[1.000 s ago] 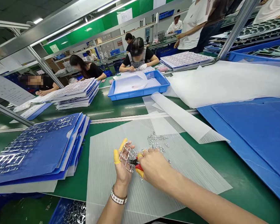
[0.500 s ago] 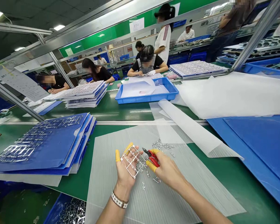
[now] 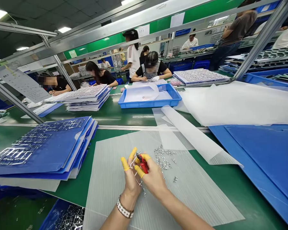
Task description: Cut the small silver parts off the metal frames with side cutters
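My left hand (image 3: 131, 180) holds a small lattice of bright metal parts (image 3: 135, 166), partly hidden behind my fingers. My right hand (image 3: 153, 179) grips red-handled side cutters (image 3: 143, 164), their jaws at the lattice. Yellow finger cots cover the thumb and forefinger of each hand, and a beaded bracelet circles my left wrist. To the right of my hands lies a scatter of small cut metal pieces (image 3: 162, 158). Both hands are above a translucent ribbed plastic sheet (image 3: 110, 195).
A stack of blue corrugated sheets with metal lattices (image 3: 45, 150) lies to my left on the green bench. A white sheet (image 3: 194, 137) and a large blue board (image 3: 261, 153) lie right. Beyond stands a blue tray (image 3: 148, 102), and a seated co-worker (image 3: 151, 68) works opposite.
My right hand has brought the cutters back against the lattice, closing the gap seen half a second ago. The view has shifted slightly, and a standing person in the background has moved left.
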`<state>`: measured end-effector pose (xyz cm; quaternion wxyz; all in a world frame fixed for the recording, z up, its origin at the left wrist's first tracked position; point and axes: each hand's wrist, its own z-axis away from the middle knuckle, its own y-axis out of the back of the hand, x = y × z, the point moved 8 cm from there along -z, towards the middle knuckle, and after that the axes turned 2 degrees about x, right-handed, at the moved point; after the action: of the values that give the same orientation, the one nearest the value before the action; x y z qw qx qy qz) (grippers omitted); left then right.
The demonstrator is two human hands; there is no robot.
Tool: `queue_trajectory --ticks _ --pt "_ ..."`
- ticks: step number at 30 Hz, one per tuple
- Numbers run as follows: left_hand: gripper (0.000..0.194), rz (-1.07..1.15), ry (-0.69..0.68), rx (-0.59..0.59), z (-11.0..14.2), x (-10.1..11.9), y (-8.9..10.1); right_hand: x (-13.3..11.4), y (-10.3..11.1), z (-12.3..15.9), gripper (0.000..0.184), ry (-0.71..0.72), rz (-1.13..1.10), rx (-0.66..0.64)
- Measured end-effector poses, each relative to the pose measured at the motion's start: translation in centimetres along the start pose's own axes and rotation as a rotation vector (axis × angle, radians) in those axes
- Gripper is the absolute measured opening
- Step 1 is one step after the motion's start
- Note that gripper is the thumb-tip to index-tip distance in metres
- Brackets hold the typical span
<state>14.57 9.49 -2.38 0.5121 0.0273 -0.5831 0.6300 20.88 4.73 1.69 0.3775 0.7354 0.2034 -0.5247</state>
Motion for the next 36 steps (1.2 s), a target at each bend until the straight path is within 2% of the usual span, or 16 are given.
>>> queue_trajectory --ticks 6,10,15,17,20,23,25,28,31,34,36 --pt "0.077 0.006 -0.033 -0.023 -0.3 -0.3 0.2 0.4 -0.9 0.0 0.022 0.006 0.050 -0.014" --pt "0.076 -0.094 -0.152 -0.070 -0.3 0.3 0.4 0.1 -0.7 0.1 0.021 0.038 -0.021 -0.029" --pt "0.077 -0.326 -0.318 -0.159 0.7 1.4 -0.2 -0.3 0.0 0.8 0.019 0.130 -0.137 0.008" --pt "0.079 -0.469 -0.443 -0.202 1.4 2.4 -0.7 -0.2 0.5 1.0 0.018 0.151 -0.174 0.025" --pt "0.084 -0.793 -0.735 -0.287 2.7 4.1 -1.7 0.2 1.4 1.3 0.016 0.146 -0.287 0.029" --pt "0.089 -1.135 -1.034 -0.399 3.9 4.8 -2.6 1.0 2.3 1.3 0.021 0.051 -0.408 0.041" --pt "0.093 -1.286 -1.146 -0.431 4.2 4.8 -2.7 1.3 2.5 1.3 0.023 -0.029 -0.447 0.039" --pt "0.101 -1.397 -1.197 -0.434 4.1 4.7 -2.5 1.4 2.3 1.3 0.025 -0.114 -0.461 0.021" --pt "0.106 -1.456 -1.187 -0.458 4.0 4.5 -2.5 2.1 1.7 1.4 0.029 -0.229 -0.496 0.021" --pt "0.105 -1.500 -1.164 -0.494 3.9 4.3 -2.7 3.0 1.0 1.3 0.034 -0.324 -0.554 0.018" --pt "0.103 -1.513 -1.168 -0.496 3.7 4.5 -2.8 3.3 0.8 1.2 0.034 -0.335 -0.580 0.023"
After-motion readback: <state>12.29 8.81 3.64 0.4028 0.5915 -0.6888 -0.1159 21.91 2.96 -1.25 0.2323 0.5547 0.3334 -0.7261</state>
